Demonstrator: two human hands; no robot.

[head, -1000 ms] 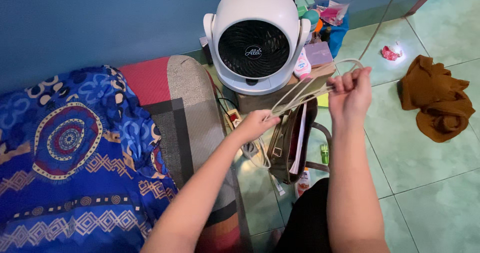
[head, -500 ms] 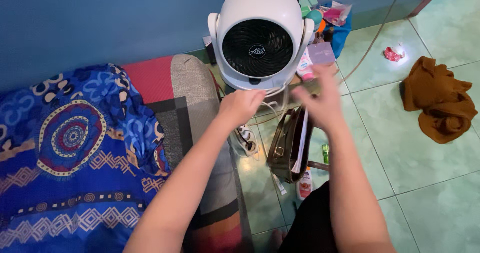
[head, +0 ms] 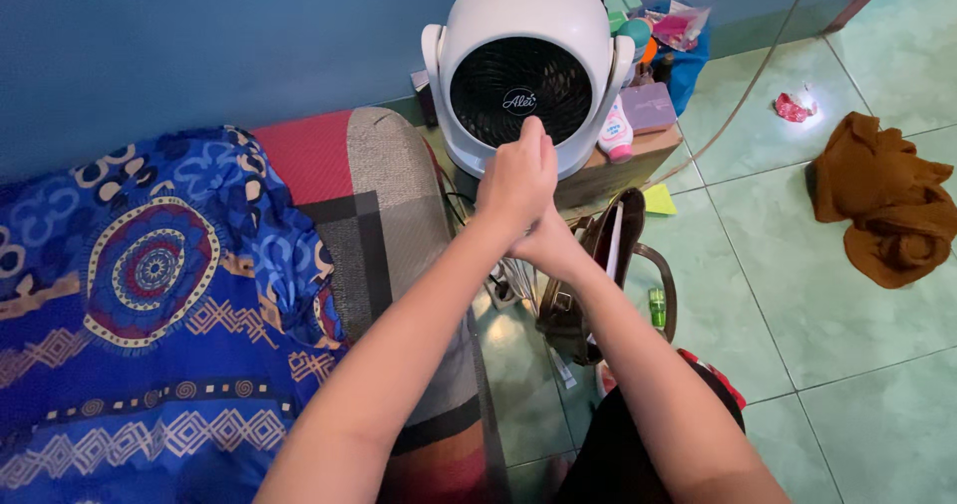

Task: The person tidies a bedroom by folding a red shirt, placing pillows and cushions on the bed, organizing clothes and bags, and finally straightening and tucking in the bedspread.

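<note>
My left hand and my right hand are pressed together in front of a white round fan. The left lies on top with its fingers pointing up at the black grille. The right is mostly hidden beneath it. Loops of a white cord hang just under the joined hands, and the left hand seems closed on them. What the right hand grips is hidden. An open brown handbag stands on the floor right below the hands.
The fan stands on a cardboard box with a small bottle and a pink box. A striped cushion and blue patterned cloth lie left. A brown cloth, crumpled wrapper and thin cable lie on green tiles.
My hands held the cord stretched in a long loop, far apart. They have come together in front of the fan, the right hand sliding under the left, with the cord bunched below.
</note>
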